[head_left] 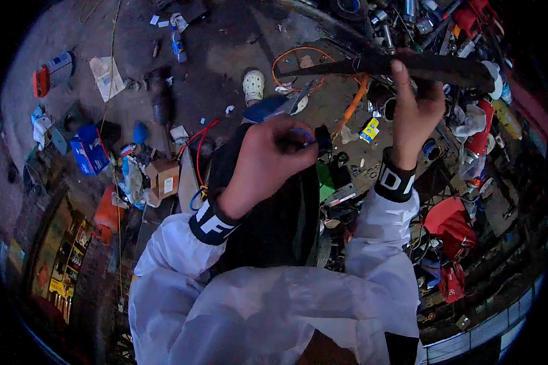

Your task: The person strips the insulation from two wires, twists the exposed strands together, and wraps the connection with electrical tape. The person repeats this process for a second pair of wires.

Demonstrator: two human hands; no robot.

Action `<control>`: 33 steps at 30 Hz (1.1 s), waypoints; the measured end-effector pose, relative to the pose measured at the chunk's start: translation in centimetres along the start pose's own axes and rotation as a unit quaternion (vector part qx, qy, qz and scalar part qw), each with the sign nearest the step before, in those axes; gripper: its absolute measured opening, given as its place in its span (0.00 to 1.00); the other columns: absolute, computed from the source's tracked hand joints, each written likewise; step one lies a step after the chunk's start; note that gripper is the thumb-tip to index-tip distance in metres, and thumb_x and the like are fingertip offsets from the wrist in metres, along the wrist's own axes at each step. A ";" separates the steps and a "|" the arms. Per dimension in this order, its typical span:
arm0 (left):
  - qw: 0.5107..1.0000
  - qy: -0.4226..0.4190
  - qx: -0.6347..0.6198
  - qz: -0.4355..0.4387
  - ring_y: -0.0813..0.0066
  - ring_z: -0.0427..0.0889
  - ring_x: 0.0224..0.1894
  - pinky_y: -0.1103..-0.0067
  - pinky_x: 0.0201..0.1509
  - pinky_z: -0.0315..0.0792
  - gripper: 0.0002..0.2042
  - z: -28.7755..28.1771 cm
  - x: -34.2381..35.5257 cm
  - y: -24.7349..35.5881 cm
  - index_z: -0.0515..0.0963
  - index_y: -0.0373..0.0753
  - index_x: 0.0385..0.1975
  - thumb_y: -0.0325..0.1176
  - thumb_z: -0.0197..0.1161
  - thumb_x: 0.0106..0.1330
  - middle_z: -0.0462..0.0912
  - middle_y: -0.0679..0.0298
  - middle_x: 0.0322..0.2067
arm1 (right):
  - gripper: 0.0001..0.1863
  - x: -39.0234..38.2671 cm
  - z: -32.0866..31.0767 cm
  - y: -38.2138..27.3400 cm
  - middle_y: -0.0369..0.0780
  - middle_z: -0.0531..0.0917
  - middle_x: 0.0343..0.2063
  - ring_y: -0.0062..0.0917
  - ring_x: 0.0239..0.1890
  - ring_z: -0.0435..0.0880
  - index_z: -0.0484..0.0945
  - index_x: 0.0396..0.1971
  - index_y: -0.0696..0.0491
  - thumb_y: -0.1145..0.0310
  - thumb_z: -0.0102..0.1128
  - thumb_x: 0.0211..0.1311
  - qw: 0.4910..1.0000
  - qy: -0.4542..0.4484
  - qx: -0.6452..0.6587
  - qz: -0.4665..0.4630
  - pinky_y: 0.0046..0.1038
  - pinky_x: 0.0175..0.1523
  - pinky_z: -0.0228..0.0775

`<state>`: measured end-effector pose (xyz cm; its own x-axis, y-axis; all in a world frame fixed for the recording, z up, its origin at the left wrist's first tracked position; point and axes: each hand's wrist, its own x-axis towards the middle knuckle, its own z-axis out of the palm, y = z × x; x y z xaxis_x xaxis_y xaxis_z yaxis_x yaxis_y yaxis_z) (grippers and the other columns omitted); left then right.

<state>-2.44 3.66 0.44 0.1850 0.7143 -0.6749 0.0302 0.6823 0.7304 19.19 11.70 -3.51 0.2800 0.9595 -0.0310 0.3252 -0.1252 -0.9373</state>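
My left hand (273, 159) is closed in a pinch, its fingers curled around a bit of blue wire (303, 135). A small black piece (324, 140) shows at its fingertips; I cannot make out what it is. To the right and a little higher, my right hand (415, 112) grips a long dark tapered strip (450, 68). The strip narrows to a point on the left and ends in a rounded white part (494, 79) on the right. My thumb lies across it, with the other fingers bent behind.
An orange cable (280, 58) loops on the floor beside a white clog (253, 85). Metal parts and cans (411, 15) crowd the upper right. A yellow packet (369, 129) lies between my hands. On the left are a blue box (89, 149), a cardboard box (163, 179) and red cable (195, 143).
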 end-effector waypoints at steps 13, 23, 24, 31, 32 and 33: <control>0.983 0.036 0.172 0.047 0.83 0.75 0.30 0.82 0.36 0.71 0.10 0.5 1.9 -2.1 0.77 0.32 0.33 0.24 0.68 0.51 0.79 0.66 0.28 | 0.20 -3.0 1.0 1.5 0.40 0.78 0.47 0.19 0.47 0.75 0.69 0.54 0.59 0.74 0.63 0.63 0.987 0.132 0.087 -0.005 0.22 0.49 0.69; 0.996 0.029 0.088 0.008 0.83 0.76 0.32 0.83 0.39 0.71 0.10 1.2 1.8 -3.0 0.78 0.34 0.34 0.25 0.69 0.52 0.80 0.68 0.29 | 0.09 -14.1 1.9 2.6 0.35 0.81 0.41 0.17 0.44 0.77 0.78 0.45 0.57 0.72 0.56 0.67 0.858 -0.067 0.344 0.376 0.20 0.51 0.66; 0.996 0.028 0.090 -0.001 0.83 0.77 0.33 0.83 0.39 0.72 0.10 1.2 1.7 -2.9 0.78 0.34 0.34 0.24 0.69 0.52 0.80 0.68 0.29 | 0.10 -14.1 1.8 2.6 0.36 0.81 0.42 0.17 0.45 0.77 0.78 0.45 0.58 0.71 0.57 0.67 0.850 -0.071 0.368 0.371 0.20 0.51 0.66; 0.979 0.071 0.185 0.056 0.78 0.79 0.31 0.81 0.37 0.73 0.11 1.8 1.2 -2.3 0.78 0.35 0.34 0.24 0.69 0.50 0.80 0.64 0.30 | 0.05 -13.9 0.8 2.0 0.32 0.81 0.35 0.14 0.38 0.76 0.78 0.38 0.57 0.72 0.60 0.66 0.886 -0.083 0.300 0.344 0.18 0.47 0.67; 0.970 0.079 0.213 0.082 0.76 0.79 0.31 0.81 0.36 0.73 0.11 2.0 1.2 -2.3 0.78 0.35 0.33 0.24 0.69 0.50 0.80 0.63 0.30 | 0.05 -13.8 0.7 1.6 0.32 0.80 0.35 0.14 0.38 0.76 0.77 0.37 0.57 0.73 0.60 0.65 0.898 -0.078 0.282 0.328 0.18 0.46 0.67; 0.964 0.082 0.236 0.092 0.73 0.79 0.30 0.79 0.36 0.73 0.12 2.1 1.2 -2.1 0.78 0.35 0.34 0.24 0.69 0.49 0.80 0.61 0.30 | 0.05 -13.8 0.6 1.3 0.32 0.80 0.35 0.14 0.38 0.76 0.77 0.37 0.57 0.73 0.61 0.65 0.914 -0.063 0.212 0.340 0.18 0.46 0.66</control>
<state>-0.17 2.72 -1.71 0.0733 0.8575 -0.5091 0.4615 0.4234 0.7796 15.22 -1.54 -4.49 0.1718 0.7213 -0.6710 -0.2726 -0.6197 -0.7360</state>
